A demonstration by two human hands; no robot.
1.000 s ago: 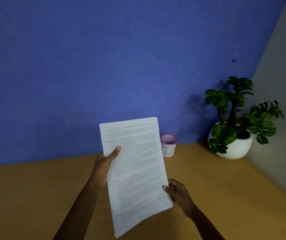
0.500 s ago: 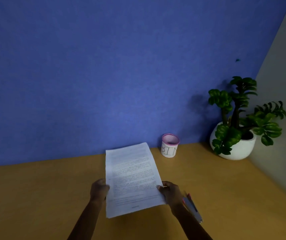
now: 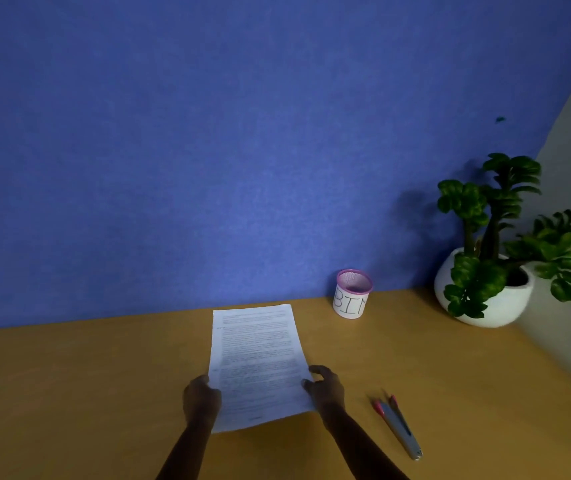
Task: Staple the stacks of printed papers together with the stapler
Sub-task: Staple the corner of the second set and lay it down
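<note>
Left hand [image 3: 202,398] and right hand [image 3: 323,388] grip the papers [image 3: 258,365] by the near side edges; square them flat on the counter [image 3: 69,393] before taking the stapler [image 3: 398,426].

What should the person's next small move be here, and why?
Probably let go with the right hand and reach for the stapler lying on the desk to its right. The printed papers look squared and low over the desk, both hands grip their near edges, and the left hand can steady them.
</note>
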